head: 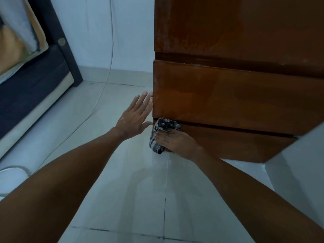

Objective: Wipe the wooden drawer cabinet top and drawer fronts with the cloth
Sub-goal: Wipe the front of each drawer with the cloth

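The wooden drawer cabinet (228,95) fills the right of the head view, with three brown drawer fronts stacked above the floor. A grey checked cloth (164,130) is bunched at the left end of the gap between the middle and bottom drawer fronts. My right hand (177,142) grips the cloth and presses it against the bottom drawer front near its left corner. My left hand (135,116) lies flat with straight fingers against the cabinet's left side edge, level with the middle drawer. The cabinet top is out of sight.
Pale floor tiles (133,190) spread below my arms. A bed with a dark frame (52,32) and mattress stands at the left. A thin white cable (98,100) runs down the wall and across the floor. A white wall closes in at the lower right.
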